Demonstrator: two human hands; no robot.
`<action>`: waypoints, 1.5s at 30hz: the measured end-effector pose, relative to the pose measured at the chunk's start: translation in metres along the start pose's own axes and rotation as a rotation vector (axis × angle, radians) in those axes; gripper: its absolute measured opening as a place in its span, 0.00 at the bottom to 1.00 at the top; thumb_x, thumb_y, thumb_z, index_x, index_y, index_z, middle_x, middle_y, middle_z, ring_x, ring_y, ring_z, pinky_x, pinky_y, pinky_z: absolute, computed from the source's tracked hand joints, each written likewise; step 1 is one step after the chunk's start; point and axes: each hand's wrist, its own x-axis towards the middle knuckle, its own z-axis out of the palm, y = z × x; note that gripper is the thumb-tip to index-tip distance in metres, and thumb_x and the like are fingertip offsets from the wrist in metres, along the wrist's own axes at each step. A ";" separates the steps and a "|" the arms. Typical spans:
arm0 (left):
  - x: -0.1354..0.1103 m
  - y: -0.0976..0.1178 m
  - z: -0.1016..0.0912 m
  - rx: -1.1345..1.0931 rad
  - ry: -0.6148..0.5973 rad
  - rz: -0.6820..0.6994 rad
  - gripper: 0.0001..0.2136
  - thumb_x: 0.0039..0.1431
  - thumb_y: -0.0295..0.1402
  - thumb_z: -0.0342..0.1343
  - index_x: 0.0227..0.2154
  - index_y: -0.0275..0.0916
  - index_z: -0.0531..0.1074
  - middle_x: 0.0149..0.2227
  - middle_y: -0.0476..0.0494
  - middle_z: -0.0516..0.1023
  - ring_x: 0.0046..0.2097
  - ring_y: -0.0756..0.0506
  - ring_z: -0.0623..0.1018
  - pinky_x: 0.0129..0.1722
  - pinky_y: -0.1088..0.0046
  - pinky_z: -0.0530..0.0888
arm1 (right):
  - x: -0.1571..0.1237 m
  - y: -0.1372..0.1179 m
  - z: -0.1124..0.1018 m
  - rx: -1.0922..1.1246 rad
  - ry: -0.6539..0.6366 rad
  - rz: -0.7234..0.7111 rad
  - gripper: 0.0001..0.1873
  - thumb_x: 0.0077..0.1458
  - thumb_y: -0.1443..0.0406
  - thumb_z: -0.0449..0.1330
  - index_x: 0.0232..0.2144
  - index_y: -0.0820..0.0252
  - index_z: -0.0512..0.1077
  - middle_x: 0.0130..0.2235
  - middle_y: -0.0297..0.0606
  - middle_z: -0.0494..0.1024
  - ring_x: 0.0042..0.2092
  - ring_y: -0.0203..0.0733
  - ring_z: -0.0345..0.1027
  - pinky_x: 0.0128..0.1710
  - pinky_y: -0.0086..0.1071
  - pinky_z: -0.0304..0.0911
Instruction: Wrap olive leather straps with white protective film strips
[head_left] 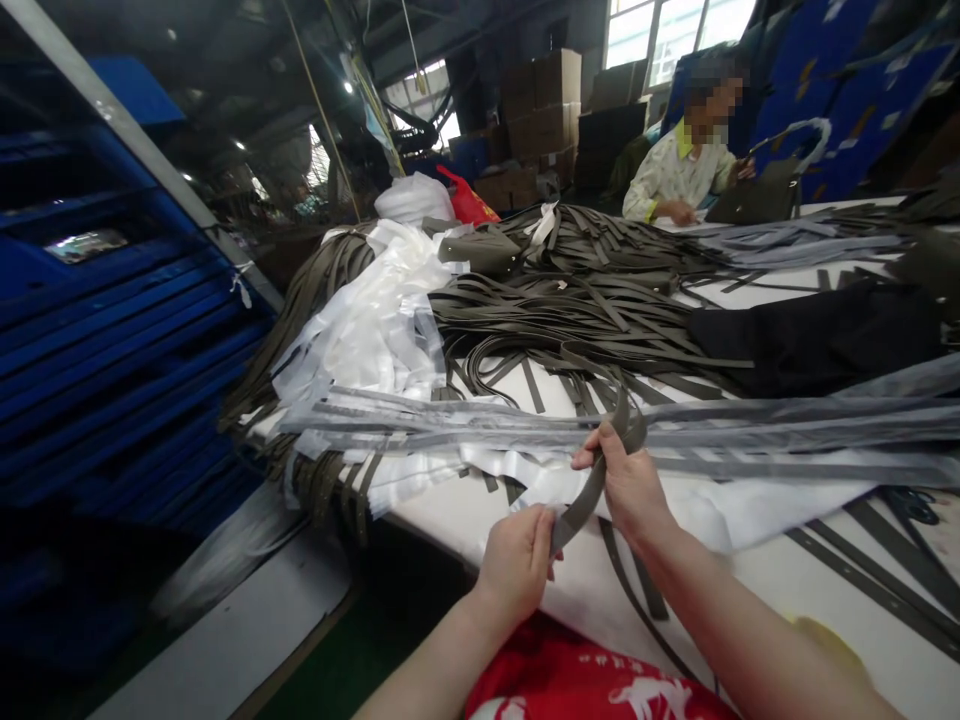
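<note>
A dark olive strap (584, 503) runs between my two hands above the near edge of the table. My left hand (517, 560) pinches its lower end. Higher up and to the right, my right hand (628, 482) is closed around the strap, which loops upward behind the fingers. Just beyond my hands lie long straps in clear plastic sleeves (480, 425), stretched across the table. Behind them is a large heap of loose olive straps (570, 310). A hanging strap (637, 600) drops over the table's near side below my right hand.
White plastic bags (360, 330) are piled at the table's left end. Black cloth (817, 330) lies at the right, with scissors (911, 503) nearer. A blue rack (112, 350) stands to the left. Across the table a co-worker (679, 180) handles an olive piece.
</note>
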 end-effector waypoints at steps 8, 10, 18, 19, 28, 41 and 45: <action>-0.035 -0.002 -0.023 0.341 0.301 0.455 0.11 0.67 0.26 0.41 0.42 0.37 0.69 0.30 0.43 0.78 0.30 0.45 0.75 0.33 0.69 0.66 | -0.059 -0.083 -0.010 0.196 -0.559 -0.060 0.10 0.48 0.54 0.70 0.31 0.49 0.76 0.16 0.27 0.63 0.22 0.33 0.62 0.39 0.35 0.70; -0.037 -0.005 -0.027 0.457 0.316 0.476 0.10 0.67 0.26 0.42 0.41 0.36 0.69 0.28 0.44 0.77 0.29 0.45 0.74 0.31 0.68 0.65 | -0.052 -0.086 -0.015 0.151 -0.471 -0.063 0.13 0.46 0.57 0.72 0.35 0.48 0.77 0.16 0.25 0.63 0.22 0.32 0.63 0.40 0.33 0.70; -0.021 -0.036 -0.004 0.796 0.356 0.429 0.10 0.70 0.29 0.42 0.41 0.37 0.69 0.24 0.50 0.74 0.23 0.45 0.71 0.26 0.65 0.63 | 0.004 -0.005 -0.044 -0.248 -0.123 0.395 0.23 0.47 0.50 0.68 0.38 0.63 0.79 0.33 0.44 0.81 0.32 0.38 0.72 0.25 0.25 0.64; -0.020 -0.038 -0.001 0.797 0.343 0.427 0.10 0.70 0.29 0.42 0.41 0.38 0.69 0.25 0.50 0.75 0.23 0.45 0.71 0.26 0.65 0.63 | 0.005 0.001 -0.049 -0.296 -0.143 0.441 0.24 0.48 0.49 0.67 0.36 0.64 0.79 0.31 0.44 0.80 0.28 0.38 0.70 0.22 0.25 0.62; -0.021 -0.029 0.010 0.718 0.245 0.538 0.12 0.71 0.30 0.39 0.43 0.37 0.68 0.24 0.50 0.74 0.23 0.45 0.71 0.24 0.66 0.63 | 0.005 0.008 -0.059 -0.106 -0.002 0.494 0.12 0.47 0.61 0.68 0.35 0.60 0.77 0.37 0.40 0.82 0.25 0.30 0.64 0.18 0.22 0.53; -0.029 -0.037 0.013 0.655 0.191 0.520 0.11 0.70 0.30 0.41 0.44 0.35 0.69 0.26 0.48 0.77 0.25 0.45 0.75 0.26 0.66 0.67 | 0.007 0.022 -0.052 -0.163 0.121 0.377 0.10 0.49 0.61 0.65 0.29 0.62 0.69 0.25 0.39 0.79 0.17 0.32 0.61 0.14 0.23 0.55; -0.024 -0.035 0.017 0.550 0.135 0.379 0.14 0.72 0.32 0.39 0.44 0.38 0.71 0.33 0.47 0.81 0.30 0.46 0.79 0.28 0.69 0.70 | 0.010 0.025 -0.043 -0.045 0.285 0.270 0.13 0.59 0.55 0.57 0.30 0.57 0.65 0.26 0.38 0.80 0.29 0.37 0.74 0.29 0.27 0.70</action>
